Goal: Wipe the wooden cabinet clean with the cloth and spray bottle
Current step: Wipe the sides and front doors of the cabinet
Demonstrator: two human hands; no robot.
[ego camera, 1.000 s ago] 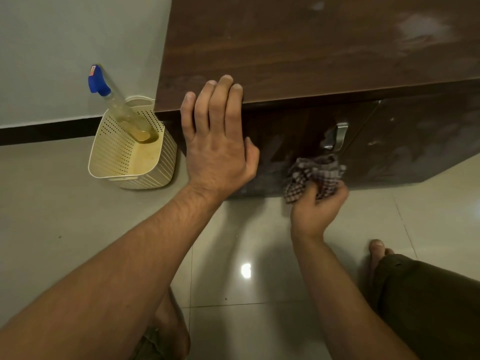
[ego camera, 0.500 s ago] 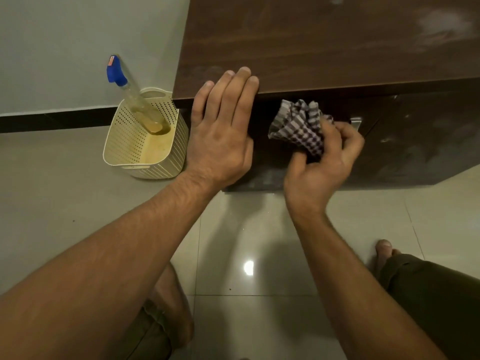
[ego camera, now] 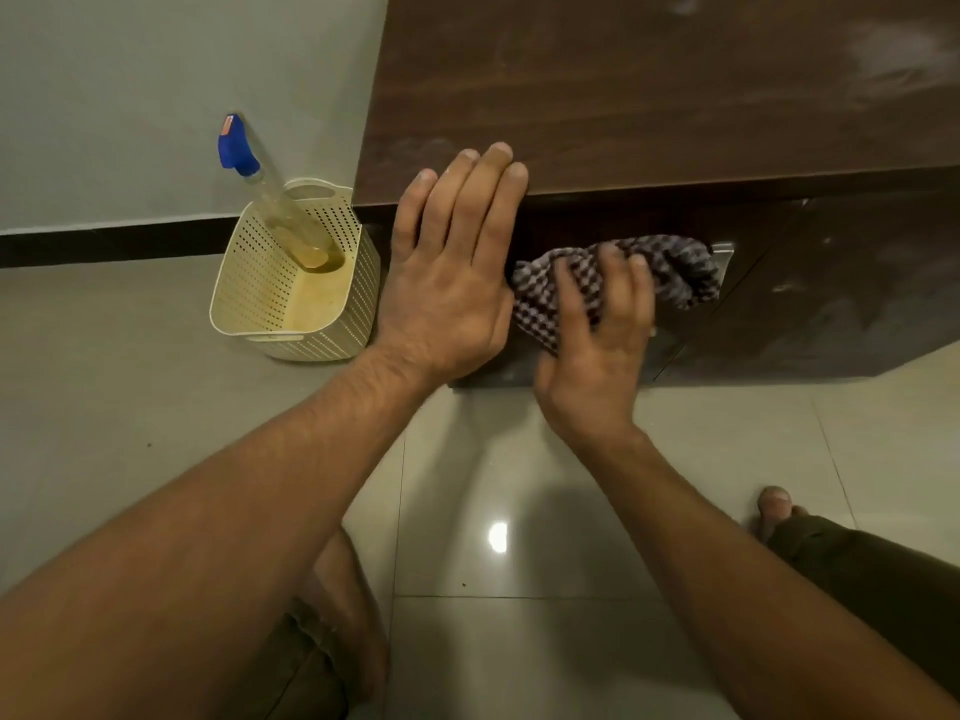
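Observation:
The dark wooden cabinet (ego camera: 649, 85) fills the upper right; its top shows pale smears and its front door faces me. My left hand (ego camera: 452, 272) lies flat with straight fingers against the cabinet's front top edge near its left corner. My right hand (ego camera: 597, 335) holds a bunched checked cloth (ego camera: 670, 272) against the cabinet door, just right of my left hand. A spray bottle (ego camera: 270, 200) with a blue nozzle leans in a cream basket to the left, away from both hands.
The cream perforated basket (ego camera: 260, 298) stands on the tiled floor beside the cabinet's left side, by the wall. A metal door handle (ego camera: 724, 249) peeks out behind the cloth. My knees and a bare foot (ego camera: 774, 504) are at the bottom.
My right hand moved the cloth from low on the door up to the top edge, then down and right across the door front. My left hand stayed on the cabinet edge.

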